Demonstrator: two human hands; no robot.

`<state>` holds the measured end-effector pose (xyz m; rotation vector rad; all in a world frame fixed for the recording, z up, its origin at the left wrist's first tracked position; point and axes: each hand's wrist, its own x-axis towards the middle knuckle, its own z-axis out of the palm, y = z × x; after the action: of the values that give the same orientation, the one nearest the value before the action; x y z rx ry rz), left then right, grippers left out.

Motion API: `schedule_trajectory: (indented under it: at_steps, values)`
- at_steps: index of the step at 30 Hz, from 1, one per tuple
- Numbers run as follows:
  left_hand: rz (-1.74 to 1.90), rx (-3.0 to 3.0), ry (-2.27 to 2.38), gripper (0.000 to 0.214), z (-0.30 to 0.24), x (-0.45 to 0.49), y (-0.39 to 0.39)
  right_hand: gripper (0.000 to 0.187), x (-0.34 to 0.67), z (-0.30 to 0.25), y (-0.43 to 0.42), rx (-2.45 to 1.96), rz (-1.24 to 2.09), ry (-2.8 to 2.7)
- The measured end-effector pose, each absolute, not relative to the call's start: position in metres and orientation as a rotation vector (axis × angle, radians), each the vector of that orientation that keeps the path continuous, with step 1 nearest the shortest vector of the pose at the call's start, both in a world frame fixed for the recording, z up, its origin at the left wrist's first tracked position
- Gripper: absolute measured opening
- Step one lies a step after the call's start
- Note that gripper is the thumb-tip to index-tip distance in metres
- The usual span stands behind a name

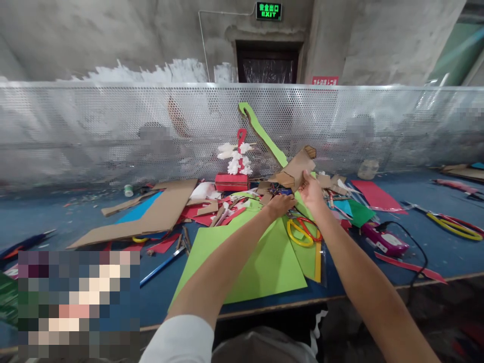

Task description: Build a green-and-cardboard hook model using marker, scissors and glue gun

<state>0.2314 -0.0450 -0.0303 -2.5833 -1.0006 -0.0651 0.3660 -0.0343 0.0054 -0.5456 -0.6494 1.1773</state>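
Note:
My right hand (312,192) is closed on the lower edge of a piece of brown cardboard (300,165), which it tilts up above the clutter. My left hand (280,204) reaches into the pile with its fingers curled down beside a small dark blue object (285,191); what they grip is hidden. Beneath my forearms lies a large sheet of green paper (245,257). Scissors with yellow and red handles (300,236) rest just below my hands. Behind the cardboard a long green-faced cardboard strip (264,133) leans on the mesh.
A red stand with white flowers (233,181) is at the back. Cut cardboard (151,217) lies left. To the right are red paper (378,195), a purple corded device (384,241) and more scissors (454,224). A perforated metal screen (94,136) borders the table.

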Motion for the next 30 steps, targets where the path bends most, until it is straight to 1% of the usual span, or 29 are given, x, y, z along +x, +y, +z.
schedule_trajectory:
  at_steps: [12, 16, 18, 20, 22, 24, 26, 28, 30]
  values:
    - [-0.117, -2.641, -1.103, 0.037, -0.024, 0.215, -0.053, 0.021, 0.369, 0.0, -0.029, -0.534, 1.181, -0.662]
    - [-0.136, -2.682, -1.13, 0.038, -0.011, 0.184, -0.063, 0.021, 0.371, -0.001, -0.027, -0.534, 1.187, -0.647]
    - [-0.167, -2.779, -1.203, 0.034, -0.003, 0.161, -0.069, 0.019, 0.371, -0.001, -0.026, -0.529, 1.196, -0.635]
    - [-0.072, -2.846, -1.331, 0.032, 0.004, 0.135, -0.074, 0.017, 0.371, -0.001, -0.026, -0.536, 1.201, -0.63]
    - [0.012, -2.883, -1.398, 0.047, 0.007, 0.11, -0.079, 0.016, 0.372, -0.001, -0.026, -0.544, 1.194, -0.627]
    - [0.093, -3.0, -1.591, 0.065, 0.007, 0.091, -0.084, 0.015, 0.373, 0.0, -0.026, -0.542, 1.176, -0.623]
    - [0.128, -3.083, -1.721, 0.072, 0.006, 0.079, -0.09, 0.017, 0.375, 0.001, -0.026, -0.542, 1.159, -0.612]
    - [0.135, -3.141, -1.759, 0.068, 0.006, 0.074, -0.096, 0.02, 0.378, 0.002, -0.024, -0.553, 1.151, -0.589]
    - [0.151, -3.159, -1.73, 0.054, 0.007, 0.074, -0.101, 0.021, 0.38, 0.001, -0.022, -0.563, 1.151, -0.554]
